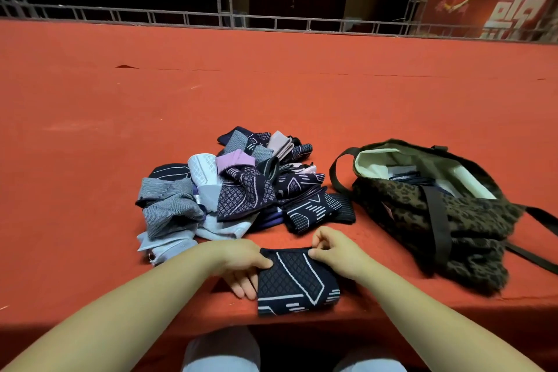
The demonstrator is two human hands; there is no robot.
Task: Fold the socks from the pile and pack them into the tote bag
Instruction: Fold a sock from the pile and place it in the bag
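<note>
While both hands work at the near edge of the red table, a dark sock with pale line patterns lies flat there, its lower end hanging slightly over the edge. The left hand grips the sock's left side, thumb on top and fingers underneath. The right hand pinches the sock's upper right corner between thumb and curled fingers.

Just beyond the hands sits the pile of socks, a jumble of dark patterned, grey, pale blue and lilac pieces, near the middle of the table's near half. To its right, close but apart, the tote bag slumps on its side near the near right part of the table; it is leopard-printed with dark straps, its mouth open toward the pile, showing a pale lining and some dark folded cloth inside that is hard to make out.

Most of the table stays bare: a wide stretch to the left of the pile and all of the far half. Along the far edge runs a metal truss rail. Behind it at the far right stands a red banner with large white characters, cut off and blurred, so unreadable. Pale trousers show below the table edge.
</note>
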